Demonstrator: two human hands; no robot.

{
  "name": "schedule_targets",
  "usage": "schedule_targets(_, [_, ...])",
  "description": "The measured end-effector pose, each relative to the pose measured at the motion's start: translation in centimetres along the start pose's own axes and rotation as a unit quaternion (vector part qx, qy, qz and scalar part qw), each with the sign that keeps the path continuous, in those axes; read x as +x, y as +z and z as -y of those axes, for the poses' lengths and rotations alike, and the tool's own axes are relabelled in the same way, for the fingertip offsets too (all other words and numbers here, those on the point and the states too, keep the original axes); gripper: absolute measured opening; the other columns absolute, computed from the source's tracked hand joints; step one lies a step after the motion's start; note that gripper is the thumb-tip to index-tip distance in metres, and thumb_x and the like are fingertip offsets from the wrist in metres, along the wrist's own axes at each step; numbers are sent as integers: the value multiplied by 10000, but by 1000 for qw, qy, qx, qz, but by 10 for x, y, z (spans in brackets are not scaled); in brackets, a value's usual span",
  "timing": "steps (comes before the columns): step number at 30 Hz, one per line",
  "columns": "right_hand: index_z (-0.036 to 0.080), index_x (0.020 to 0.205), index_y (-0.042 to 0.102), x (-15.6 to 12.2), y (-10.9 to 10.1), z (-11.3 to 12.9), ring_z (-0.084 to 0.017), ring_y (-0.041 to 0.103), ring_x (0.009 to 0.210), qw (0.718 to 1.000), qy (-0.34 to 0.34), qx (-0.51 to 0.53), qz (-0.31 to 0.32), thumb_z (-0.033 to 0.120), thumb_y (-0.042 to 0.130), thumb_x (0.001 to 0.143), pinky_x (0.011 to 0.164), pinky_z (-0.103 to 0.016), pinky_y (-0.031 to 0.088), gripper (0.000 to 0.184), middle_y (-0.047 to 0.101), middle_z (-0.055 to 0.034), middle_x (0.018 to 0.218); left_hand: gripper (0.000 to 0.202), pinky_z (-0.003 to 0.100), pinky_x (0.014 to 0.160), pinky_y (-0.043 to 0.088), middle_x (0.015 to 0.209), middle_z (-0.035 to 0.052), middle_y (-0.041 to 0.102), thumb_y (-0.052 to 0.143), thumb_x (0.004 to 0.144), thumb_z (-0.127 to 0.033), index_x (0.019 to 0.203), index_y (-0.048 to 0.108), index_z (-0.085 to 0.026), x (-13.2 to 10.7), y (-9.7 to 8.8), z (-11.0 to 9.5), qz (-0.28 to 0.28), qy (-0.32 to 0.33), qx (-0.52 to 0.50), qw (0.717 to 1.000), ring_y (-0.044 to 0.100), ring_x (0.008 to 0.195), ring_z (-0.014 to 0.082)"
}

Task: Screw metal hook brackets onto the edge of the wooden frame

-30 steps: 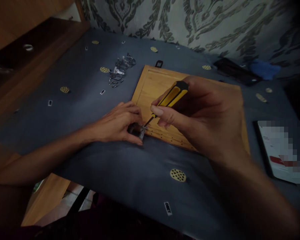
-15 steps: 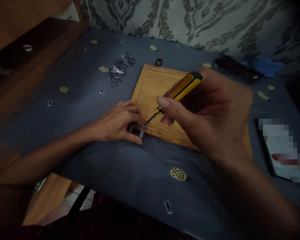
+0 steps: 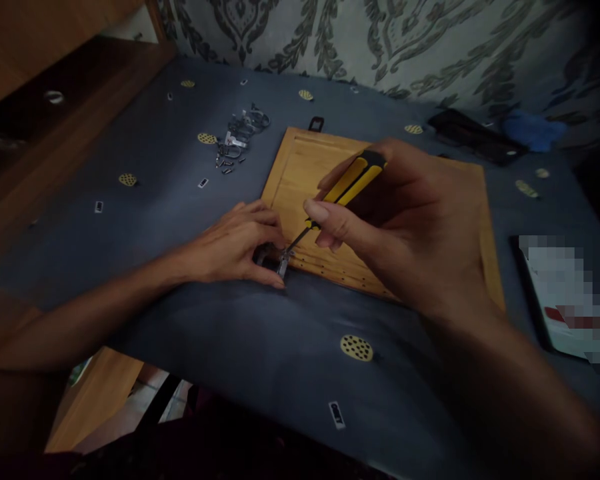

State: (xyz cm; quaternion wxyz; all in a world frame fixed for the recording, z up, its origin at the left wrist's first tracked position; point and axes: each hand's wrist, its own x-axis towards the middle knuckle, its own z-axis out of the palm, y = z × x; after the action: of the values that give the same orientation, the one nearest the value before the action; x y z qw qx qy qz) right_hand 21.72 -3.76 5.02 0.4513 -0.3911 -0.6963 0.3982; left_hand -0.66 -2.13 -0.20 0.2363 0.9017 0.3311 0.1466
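Note:
My right hand (image 3: 410,227) is closed round a yellow and black screwdriver (image 3: 347,183). Its thin shaft slants down to the left, and the tip meets a small metal bracket (image 3: 283,261) at the near left corner of a wooden panel (image 3: 310,167). My left hand (image 3: 237,243) lies on the blue cloth with its fingers pinched on that bracket, holding it against the panel's edge. A row of small holes runs along the panel's near edge.
A heap of metal brackets and screws (image 3: 240,137) lies on the blue patterned cloth (image 3: 155,153) behind my left hand. A dark flat object (image 3: 473,137) and a blue rag (image 3: 530,130) lie far right. A dark-framed tablet (image 3: 560,293) sits at the right edge. A wooden shelf (image 3: 55,133) borders the left.
My right hand lifted the screwdriver handle up and to the right, then brought it back down and left. The tip stayed at the bracket. My left hand has not moved.

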Motion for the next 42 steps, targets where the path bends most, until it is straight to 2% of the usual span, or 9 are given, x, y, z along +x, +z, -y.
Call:
schedule_targets(3, [306, 1002, 766, 2, -9, 3, -173, 720, 678, 998, -7, 18, 66, 415, 899, 862, 647, -347, 606, 222, 720, 42, 817, 491, 429, 1023, 428, 1167, 72, 743, 863, 821, -639, 1033, 779, -204, 1, 0, 0, 3, -2, 0, 1000, 634, 1159, 308])
schedule_targets(5, [307, 986, 790, 3, -13, 5, -185, 741, 695, 995, -6, 26, 99, 450, 874, 887, 658, -352, 624, 193, 753, 36, 804, 496, 432, 1022, 429, 1164, 68, 744, 863, 813, -650, 1025, 782, -209, 1, 0, -1, 6, -3, 0, 1000, 636, 1153, 308])
schedule_targets(8, [290, 831, 769, 3, -12, 6, -194, 709, 631, 998, -20, -10, 62, 526, 906, 830, 556, -349, 585, 273, 741, 19, 765, 501, 439, 1026, 433, 1166, 71, 741, 859, 813, -656, 1030, 776, -213, 1, 0, -1, 5, -9, -1, 1000, 630, 1178, 320])
schedule_targets(12, [291, 756, 702, 1, -4, 3, -194, 660, 584, 999, -15, -34, 5, 532, 946, 774, 507, -353, 523, 343, 700, 18, 737, 495, 439, 1004, 445, 1125, 69, 733, 857, 815, -652, 1049, 779, -223, 0, -1, -2, 2, -21, 2, 1000, 628, 1145, 316])
schedule_targets(19, [293, 789, 677, 2, -4, 3, -198, 691, 642, 999, -12, 0, 43, 475, 908, 836, 630, -386, 586, 297, 694, 18, 782, 481, 452, 1045, 432, 1171, 74, 736, 883, 805, -618, 1051, 782, -218, -1, 1, -1, -4, -13, 2, 1000, 629, 1186, 324])
schedule_targets(24, [289, 756, 652, 0, -5, 10, -147, 672, 581, 998, -63, 7, -26, 449, 860, 908, 577, -313, 566, 303, 665, 52, 720, 473, 469, 1073, 418, 1132, 71, 745, 874, 813, -622, 1015, 777, -205, 0, -1, -3, 6, -22, 0, 1000, 646, 1138, 312])
schedule_targets(28, [286, 764, 653, 1, -4, 9, -129, 683, 570, 997, -71, 14, -6, 396, 877, 901, 557, -299, 565, 284, 659, 64, 732, 478, 485, 1086, 416, 1163, 81, 746, 880, 816, -602, 1067, 787, -205, 1, -3, -5, 13, -23, 2, 1000, 639, 1176, 330])
schedule_targets(35, [269, 769, 654, 1, -2, 7, -159, 697, 566, 998, -52, 17, 9, 461, 877, 887, 518, -329, 552, 318, 672, 40, 726, 473, 468, 1065, 419, 1208, 83, 747, 881, 814, -609, 1052, 782, -213, 1, -3, -4, 12, -19, 4, 1000, 632, 1205, 334])
schedule_targets(42, [296, 738, 619, 0, -2, 0, -188, 662, 602, 999, -16, 17, 27, 490, 894, 848, 566, -381, 561, 354, 675, 30, 780, 458, 454, 1036, 430, 1198, 80, 735, 880, 819, -596, 1069, 790, -223, 0, -3, -5, 5, -21, 1, 1000, 616, 1213, 339])
